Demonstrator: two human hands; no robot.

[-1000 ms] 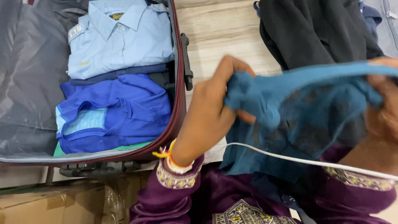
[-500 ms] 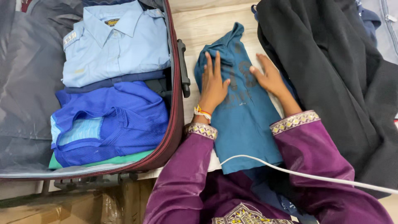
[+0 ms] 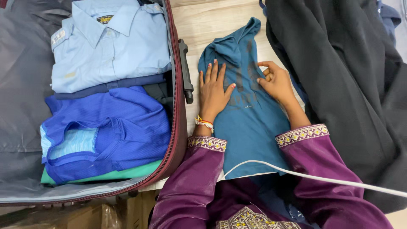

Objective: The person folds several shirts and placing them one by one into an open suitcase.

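Both hands (image 3: 243, 87) flat on teal shirt (image 3: 248, 114) (lengthwise, away).

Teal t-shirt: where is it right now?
Head view, centre: the teal t-shirt lies on the wooden surface between the open suitcase and black garment, under both hands.

open suitcase (image 3: 181, 127) | light-blue shirt (image 3: 110, 46) | blue jersey (image 3: 114, 127) | black garment (image 3: 347, 76) | white cable (image 3: 322, 180)

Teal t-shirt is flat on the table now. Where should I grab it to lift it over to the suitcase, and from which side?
Probably by its two long edges, one hand to each. The teal t-shirt lies flat in a narrow lengthwise fold, with the left hand and right hand resting on top. Slide in from the left and right sides; the black garment crowds the right edge, so go in low there.
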